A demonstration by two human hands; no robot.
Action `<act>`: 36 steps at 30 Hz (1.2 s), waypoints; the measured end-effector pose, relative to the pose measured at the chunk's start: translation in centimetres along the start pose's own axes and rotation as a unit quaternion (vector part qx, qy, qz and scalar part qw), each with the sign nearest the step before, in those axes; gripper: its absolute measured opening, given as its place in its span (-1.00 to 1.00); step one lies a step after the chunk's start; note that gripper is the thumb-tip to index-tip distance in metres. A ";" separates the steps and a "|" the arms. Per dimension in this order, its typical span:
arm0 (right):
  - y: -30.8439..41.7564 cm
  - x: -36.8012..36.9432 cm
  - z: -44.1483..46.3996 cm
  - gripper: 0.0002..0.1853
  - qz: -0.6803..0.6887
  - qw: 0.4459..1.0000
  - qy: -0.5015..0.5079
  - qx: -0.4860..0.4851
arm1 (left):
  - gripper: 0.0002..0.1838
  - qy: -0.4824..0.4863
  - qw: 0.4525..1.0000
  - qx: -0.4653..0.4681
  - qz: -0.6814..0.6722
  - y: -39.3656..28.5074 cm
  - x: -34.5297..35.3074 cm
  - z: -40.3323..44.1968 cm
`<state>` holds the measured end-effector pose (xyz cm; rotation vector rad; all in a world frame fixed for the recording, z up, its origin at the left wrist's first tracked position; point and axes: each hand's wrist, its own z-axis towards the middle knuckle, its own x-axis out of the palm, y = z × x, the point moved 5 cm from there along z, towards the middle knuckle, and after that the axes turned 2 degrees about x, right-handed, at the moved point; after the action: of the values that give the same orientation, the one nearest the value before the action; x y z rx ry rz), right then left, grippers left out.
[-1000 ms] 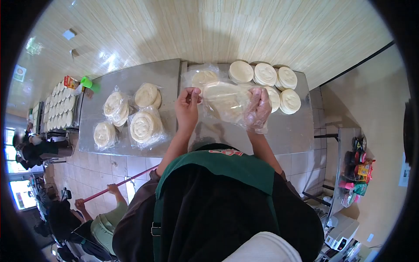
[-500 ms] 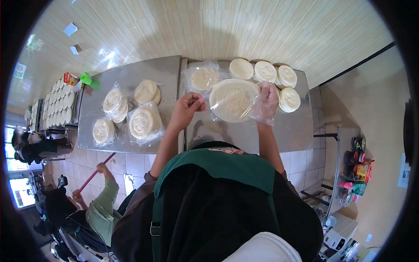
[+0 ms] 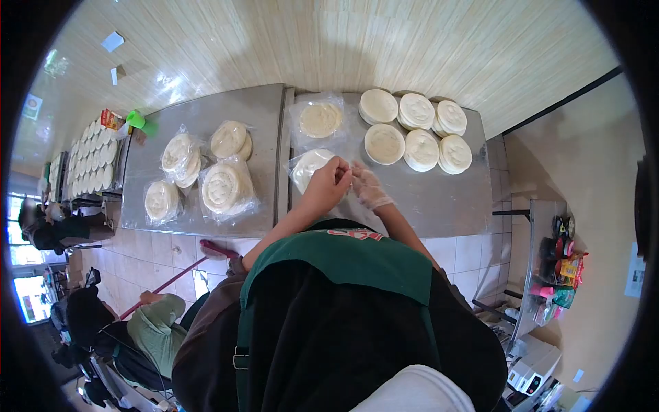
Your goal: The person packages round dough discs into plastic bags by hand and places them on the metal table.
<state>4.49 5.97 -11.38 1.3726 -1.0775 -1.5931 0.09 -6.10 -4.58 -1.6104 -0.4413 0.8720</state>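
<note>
Hands: While our bare left hand (image 3: 331,187) curls its fingers inward, our right hand in a clear plastic glove (image 3: 372,191) meets it fingertip to fingertip, centre frame; we cannot tell whether either grips film.
Bagged disc: The round, pale, flat disc in clear plastic (image 3: 309,167) lies just left of centre, partly behind our left hand.
Handling: We judge that light fingertips and slack film spare its rim.
Edges: We mind the dark seam (image 3: 283,165) at its left and the round, pale bagged disc (image 3: 320,120) above.
Room: Grey metal tabletop (image 3: 446,206) shows at lower right, below the pale stacked discs (image 3: 421,150).
</note>
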 end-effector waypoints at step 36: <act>-19.5 -2.9 -6.5 -0.53 -0.176 0.922 -0.188 0.290 | -0.76 -0.503 0.691 -0.342 0.390 15.3 -27.7 -15.9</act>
<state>10.92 14.86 -29.03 1.7619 -1.7115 -1.9439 -8.81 -39.86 -10.57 -1.8586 -0.9394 2.5406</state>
